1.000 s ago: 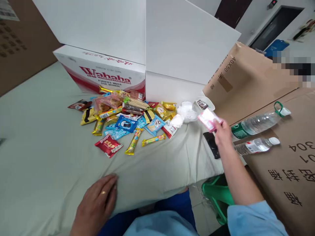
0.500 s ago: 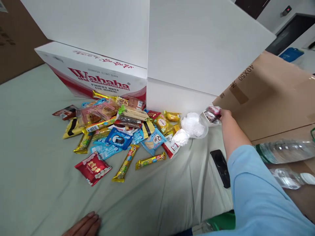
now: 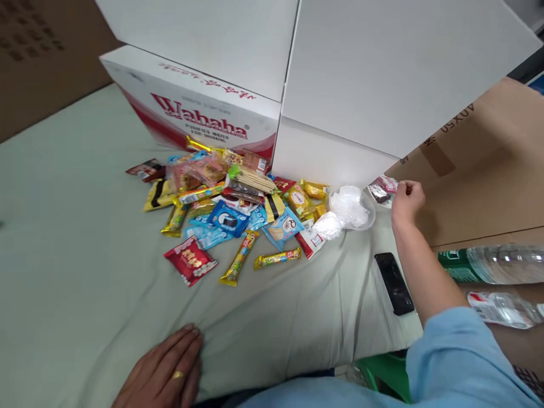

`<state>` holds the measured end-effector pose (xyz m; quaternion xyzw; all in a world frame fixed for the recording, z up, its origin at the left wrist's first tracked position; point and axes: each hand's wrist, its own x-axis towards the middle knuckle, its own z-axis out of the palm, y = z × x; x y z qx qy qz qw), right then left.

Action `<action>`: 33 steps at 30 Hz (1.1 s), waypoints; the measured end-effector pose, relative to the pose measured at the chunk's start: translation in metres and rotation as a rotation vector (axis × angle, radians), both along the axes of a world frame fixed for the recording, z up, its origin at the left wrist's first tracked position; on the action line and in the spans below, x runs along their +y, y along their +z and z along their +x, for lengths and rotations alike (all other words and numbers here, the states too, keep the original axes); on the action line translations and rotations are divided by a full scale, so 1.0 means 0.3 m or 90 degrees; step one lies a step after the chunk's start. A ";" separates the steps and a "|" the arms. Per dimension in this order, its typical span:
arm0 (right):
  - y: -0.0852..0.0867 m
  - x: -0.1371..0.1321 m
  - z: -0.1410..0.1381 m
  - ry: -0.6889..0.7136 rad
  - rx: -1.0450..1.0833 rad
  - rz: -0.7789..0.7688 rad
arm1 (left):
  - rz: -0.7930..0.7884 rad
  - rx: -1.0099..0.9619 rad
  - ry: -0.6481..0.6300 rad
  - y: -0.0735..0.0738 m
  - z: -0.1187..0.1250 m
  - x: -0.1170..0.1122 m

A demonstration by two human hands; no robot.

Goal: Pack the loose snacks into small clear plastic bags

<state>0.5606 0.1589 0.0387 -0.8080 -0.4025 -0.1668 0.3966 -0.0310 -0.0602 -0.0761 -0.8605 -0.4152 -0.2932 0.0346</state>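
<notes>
Head view puts the right hand [image 3: 408, 203] at the far right of the cloth-covered desk [image 3: 76, 243], its fingers curled so that the tips are hard to make out; whether the grip pinches anything or is empty cannot be told. Just beside it, the pink packet [image 3: 388, 183] lies in the white bowl [image 3: 386, 204], next to a dark packet [image 3: 378, 192]; the hand covers the bowl's right side. The left hand [image 3: 170, 364] lies palm down on the desk, fingers straight and close together, its grip slack with nothing seen in it, though the palm is hidden and the wrist runs out of the picture. Both the large bottle [image 3: 504, 265] and the small bottle [image 3: 504, 309] are cut off by the right edge, and the green stool [image 3: 386, 374] shows only in part beside the sleeve [image 3: 459, 351]. Among the snacks [image 3: 232, 218] the lower wrappers are mostly covered, and the contents of the white bundles [image 3: 349, 205] by the clear tub [image 3: 371, 220] cannot be made out. One second ago the right hand held the pink packet up, clear of the bowl; half a second ago its fingers were at the packet's edge over the bowl. The left hand, then nearly out of view, shows almost whole now; the snacks have kept their places.
</notes>
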 end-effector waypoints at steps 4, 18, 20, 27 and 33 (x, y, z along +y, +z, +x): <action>0.035 -0.173 -0.250 0.453 -0.106 -0.121 | 0.033 -0.014 0.019 0.040 0.037 -0.003; -0.160 -0.683 -1.024 0.544 0.567 -0.195 | -0.606 -0.593 0.051 0.127 0.166 -0.068; -0.207 -0.785 -1.147 0.603 0.693 -0.279 | -0.756 -0.688 -0.003 0.137 0.211 -0.069; -0.162 -0.827 -1.120 0.498 1.028 -0.213 | -0.851 -0.833 -0.026 0.135 0.172 -0.045; -0.125 -0.803 -0.996 0.401 1.040 -0.051 | -0.836 -0.999 0.055 0.149 0.087 -0.017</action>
